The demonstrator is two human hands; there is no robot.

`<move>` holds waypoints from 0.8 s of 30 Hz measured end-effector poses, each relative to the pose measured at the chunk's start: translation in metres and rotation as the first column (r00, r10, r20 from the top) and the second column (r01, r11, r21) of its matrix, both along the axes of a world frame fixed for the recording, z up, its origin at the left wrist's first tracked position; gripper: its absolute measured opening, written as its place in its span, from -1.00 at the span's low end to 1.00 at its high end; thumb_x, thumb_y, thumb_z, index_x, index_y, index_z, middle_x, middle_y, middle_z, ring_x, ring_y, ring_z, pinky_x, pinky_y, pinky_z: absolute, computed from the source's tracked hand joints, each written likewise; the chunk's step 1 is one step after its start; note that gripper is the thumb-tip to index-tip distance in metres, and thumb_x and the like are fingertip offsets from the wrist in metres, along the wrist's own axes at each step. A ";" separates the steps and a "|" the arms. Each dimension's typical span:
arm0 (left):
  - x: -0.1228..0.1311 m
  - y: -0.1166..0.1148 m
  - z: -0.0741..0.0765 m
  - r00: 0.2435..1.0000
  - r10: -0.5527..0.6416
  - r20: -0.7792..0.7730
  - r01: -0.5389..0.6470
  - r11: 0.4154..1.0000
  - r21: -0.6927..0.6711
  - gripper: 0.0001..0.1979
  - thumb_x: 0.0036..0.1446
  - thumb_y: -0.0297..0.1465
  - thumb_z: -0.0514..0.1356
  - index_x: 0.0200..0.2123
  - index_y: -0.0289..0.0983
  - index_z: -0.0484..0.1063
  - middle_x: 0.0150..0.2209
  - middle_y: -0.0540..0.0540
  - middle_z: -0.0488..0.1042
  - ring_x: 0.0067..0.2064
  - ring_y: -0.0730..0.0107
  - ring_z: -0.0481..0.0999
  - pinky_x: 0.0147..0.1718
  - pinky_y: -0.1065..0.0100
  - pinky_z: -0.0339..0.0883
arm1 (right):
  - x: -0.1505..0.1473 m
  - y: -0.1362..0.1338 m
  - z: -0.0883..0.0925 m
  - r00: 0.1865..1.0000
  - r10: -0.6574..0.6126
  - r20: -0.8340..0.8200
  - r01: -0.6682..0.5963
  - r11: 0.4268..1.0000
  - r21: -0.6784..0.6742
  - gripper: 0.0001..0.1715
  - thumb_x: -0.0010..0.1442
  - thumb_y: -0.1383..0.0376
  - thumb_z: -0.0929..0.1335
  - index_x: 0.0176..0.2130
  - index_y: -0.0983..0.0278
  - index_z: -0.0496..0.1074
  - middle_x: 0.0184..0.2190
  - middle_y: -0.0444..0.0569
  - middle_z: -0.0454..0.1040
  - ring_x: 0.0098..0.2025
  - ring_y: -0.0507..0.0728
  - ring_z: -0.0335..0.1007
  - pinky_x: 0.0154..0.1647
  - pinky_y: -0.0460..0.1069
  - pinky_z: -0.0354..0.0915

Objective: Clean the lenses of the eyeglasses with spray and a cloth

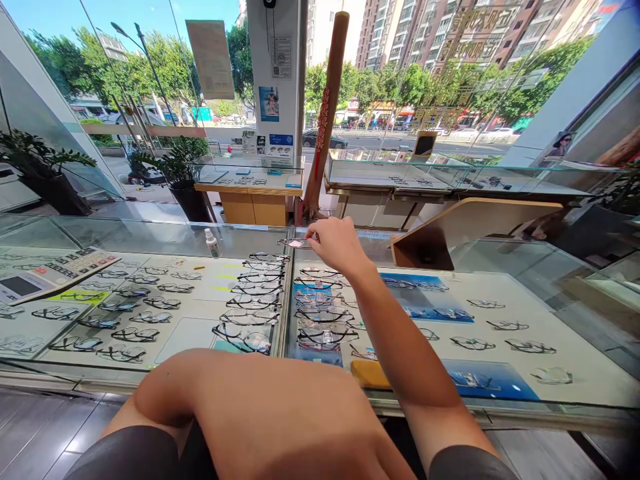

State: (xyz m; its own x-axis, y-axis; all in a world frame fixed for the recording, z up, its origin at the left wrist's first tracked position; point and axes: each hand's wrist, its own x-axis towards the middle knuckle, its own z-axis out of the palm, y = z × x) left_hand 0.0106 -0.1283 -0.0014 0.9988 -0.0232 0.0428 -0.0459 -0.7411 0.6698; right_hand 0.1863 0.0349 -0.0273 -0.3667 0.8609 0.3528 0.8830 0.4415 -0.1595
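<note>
The calculator [50,275] lies at the left end of the counter [130,233], well apart from the work. A small bottle [213,243] stands near the far edge. The left forearm [260,413] lies folded across the foreground. Its hand is out of view, so I cannot tell how its fingers stand.

Right of the bottle, the glasses [295,243] are low over the glass top near the far edge. The thumb and fingertips of the right hand [336,245] pinch them, with the arm stretched across the counter. I judge this to be a placing or a lifting at the glass, but cannot tell which. Either way it calls for a light, level pinch that stops short of the far edge.

To the right, open glass runs up to the wooden stand [470,230]. The bottle narrows the room on the left.
</note>
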 end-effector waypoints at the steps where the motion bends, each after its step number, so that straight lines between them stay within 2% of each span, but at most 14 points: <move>1: 0.004 0.003 0.000 1.000 -0.013 -0.006 0.013 1.000 -0.023 -0.79 0.18 -0.24 0.39 -0.48 -0.07 0.52 -0.42 -0.04 0.61 -0.31 0.26 0.72 -0.38 0.43 0.52 | 0.001 0.000 0.001 1.000 -0.003 -0.015 0.003 1.000 -0.009 -0.74 0.44 0.36 0.36 -0.15 0.20 0.69 -0.24 0.00 0.74 -0.11 0.25 0.55 0.08 0.17 0.17; 4: 0.020 0.015 -0.002 0.994 -0.104 0.012 0.105 0.980 -0.169 -0.79 0.22 -0.26 0.35 -0.42 -0.10 0.41 -0.48 -0.02 0.57 -0.36 0.32 0.68 -0.40 0.47 0.49 | 0.007 0.000 0.006 0.997 -0.018 -0.078 0.015 0.999 -0.042 -0.77 0.39 0.37 0.38 -0.14 0.20 0.69 -0.27 -0.03 0.75 -0.19 0.21 0.58 -0.06 0.09 0.25; 6: 0.026 0.024 0.000 0.991 -0.105 0.089 0.126 0.951 -0.282 -0.81 0.26 -0.31 0.33 -0.35 -0.12 0.37 -0.51 0.02 0.51 -0.47 0.40 0.56 -0.49 0.48 0.40 | 0.015 -0.002 0.010 0.992 -0.014 -0.122 0.007 0.998 -0.057 -0.76 0.37 0.38 0.36 -0.16 0.20 0.67 -0.35 -0.07 0.73 -0.24 0.17 0.59 -0.16 0.04 0.28; 9: 0.015 0.043 0.011 0.964 0.106 0.242 -0.035 0.959 -0.280 -0.78 0.35 -0.33 0.32 -0.33 -0.18 0.36 -0.52 0.03 0.42 -0.53 0.49 0.38 -0.52 0.44 0.26 | 0.029 -0.005 0.017 0.970 0.034 -0.243 -0.060 0.993 -0.102 -0.76 0.35 0.38 0.33 -0.16 0.19 0.62 -0.43 -0.17 0.71 -0.42 0.09 0.55 -0.24 0.00 0.34; 11: -0.002 0.061 0.020 0.897 0.267 0.352 -0.178 0.948 -0.266 -0.67 0.45 -0.27 0.23 -0.40 -0.22 0.34 -0.56 0.05 0.30 -0.56 0.52 0.25 -0.54 0.42 0.15 | 0.039 -0.008 0.022 0.927 0.083 -0.365 -0.138 0.982 -0.126 -0.79 0.32 0.36 0.33 -0.17 0.19 0.59 -0.41 -0.18 0.72 -0.52 0.05 0.49 -0.31 0.00 0.36; 14: -0.028 0.097 0.028 0.723 0.538 0.434 -0.392 0.836 -0.384 -0.44 0.46 -0.07 0.21 -0.54 -0.24 0.21 -0.62 0.10 0.09 -0.59 0.56 0.01 -0.60 0.40 -0.08 | 0.049 -0.013 0.028 0.875 0.160 -0.456 -0.216 0.974 -0.072 -0.84 0.29 0.34 0.35 -0.20 0.18 0.56 -0.38 -0.16 0.70 -0.47 0.05 0.51 -0.32 0.00 0.36; 17: -0.040 0.132 0.024 0.523 0.729 0.443 -0.578 0.684 -0.445 -0.30 0.30 0.15 0.30 -0.60 -0.24 0.18 -0.61 0.10 0.07 -0.57 0.58 0.02 -0.59 0.41 -0.09 | 0.052 -0.022 0.035 0.873 0.229 -0.431 -0.227 0.972 0.056 -0.84 0.29 0.32 0.36 -0.20 0.14 0.57 -0.37 -0.17 0.67 -0.36 0.06 0.53 -0.24 0.00 0.36; 19: -0.041 0.150 0.018 0.439 0.822 0.363 -0.672 0.568 -0.474 -0.30 0.21 0.22 0.33 -0.57 -0.24 0.23 -0.59 0.08 0.14 -0.56 0.57 0.11 -0.58 0.43 -0.05 | 0.050 -0.031 0.038 0.871 0.276 -0.405 -0.241 0.961 0.136 -0.84 0.31 0.31 0.36 -0.18 0.12 0.58 -0.35 -0.18 0.65 -0.34 0.06 0.52 -0.21 0.01 0.37; 21: -0.037 0.160 0.011 0.433 0.862 0.264 -0.711 0.506 -0.488 -0.34 0.16 0.22 0.36 -0.46 -0.28 0.37 -0.53 0.03 0.27 -0.52 0.55 0.19 -0.56 0.45 0.00 | 0.045 -0.039 0.041 0.872 0.317 -0.374 -0.265 0.946 0.185 -0.83 0.33 0.30 0.36 -0.15 0.11 0.58 -0.32 -0.19 0.67 -0.32 0.05 0.53 -0.19 0.00 0.38; 24: -0.030 0.165 0.003 0.529 0.835 0.151 -0.679 0.523 -0.515 -0.38 0.14 0.17 0.41 -0.26 -0.33 0.52 -0.43 0.00 0.35 -0.49 0.56 0.21 -0.54 0.46 0.01 | 0.037 -0.047 0.040 0.880 0.361 -0.310 -0.288 0.923 0.256 -0.81 0.39 0.28 0.34 -0.11 0.11 0.59 -0.22 -0.17 0.71 -0.26 0.06 0.58 -0.16 0.00 0.38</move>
